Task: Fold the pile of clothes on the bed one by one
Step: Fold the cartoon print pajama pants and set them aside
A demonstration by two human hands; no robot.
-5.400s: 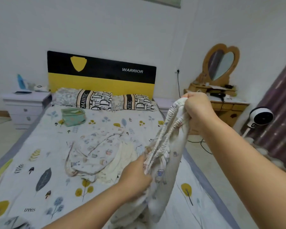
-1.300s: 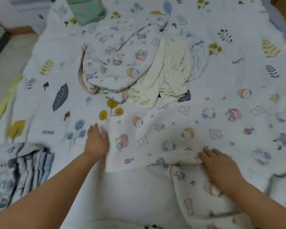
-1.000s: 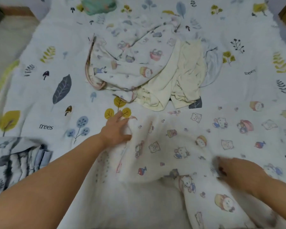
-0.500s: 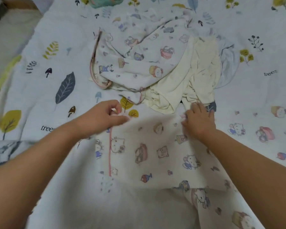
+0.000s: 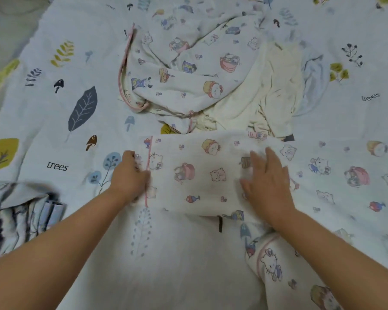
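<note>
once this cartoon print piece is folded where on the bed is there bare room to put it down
Bare sheet lies left of the left hand, between the striped folded cloth and the unfolded pile. More shows near you, below the cartoon-print garment. The middle and right are crowded: pile ahead, garment spreading right past the right hand.

The word "trees", in dark italic lowercase, is printed on the bedsheet (image 5: 43, 135) to the left of the left hand (image 5: 130, 177). A second, blurred "trees" stands on the same sheet, up and to the right of the right hand (image 5: 267, 184).
</note>
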